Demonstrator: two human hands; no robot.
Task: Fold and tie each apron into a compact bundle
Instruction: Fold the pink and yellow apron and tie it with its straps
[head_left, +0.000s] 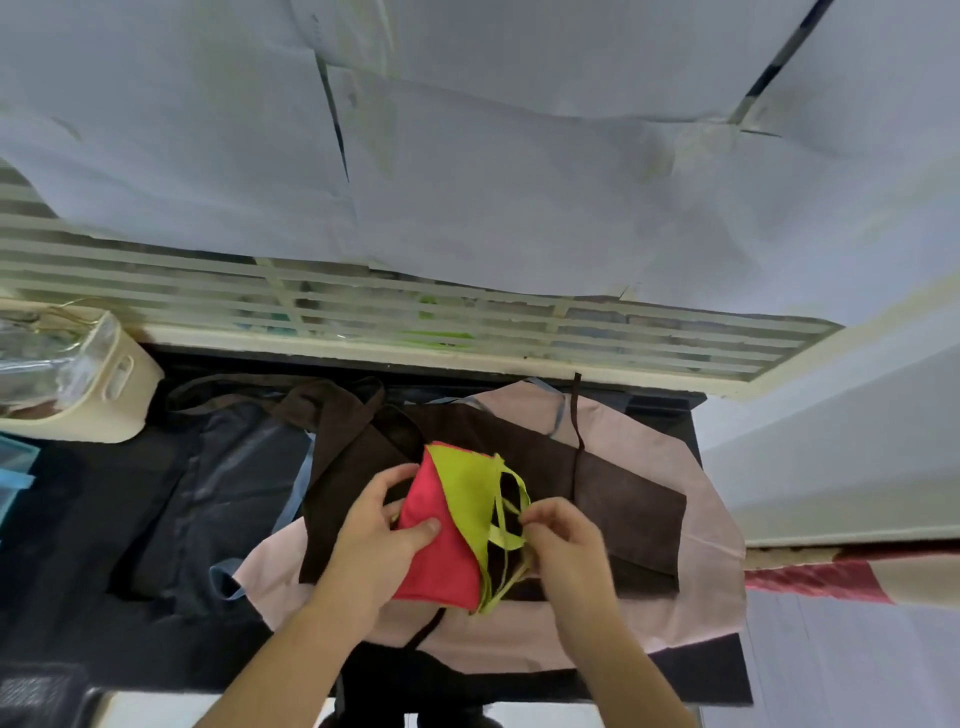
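Clearly no writing is legible. Left hand (382, 525) clamps the folded red apron (439, 561); right hand (563, 535) pinches its green ties (501, 525). Cream bin (111, 395) (far left) holds clear plastic.

Folded apron (441, 551) lies at centre front on a spread apron (628, 499), which lies on a wider apron (711, 571) on the table (78, 597). Left hand (379, 540) on the folded apron's left edge; right hand (566, 540) at its straps (501, 525), right side. Another apron (223, 483) to the left; tub (93, 379) at far left rear, below the slatted window (363, 306).

Pale paper sheets (493, 171) cover the wall across the top; below, a cream louvred window (363, 306) meets the black worktop (78, 597).
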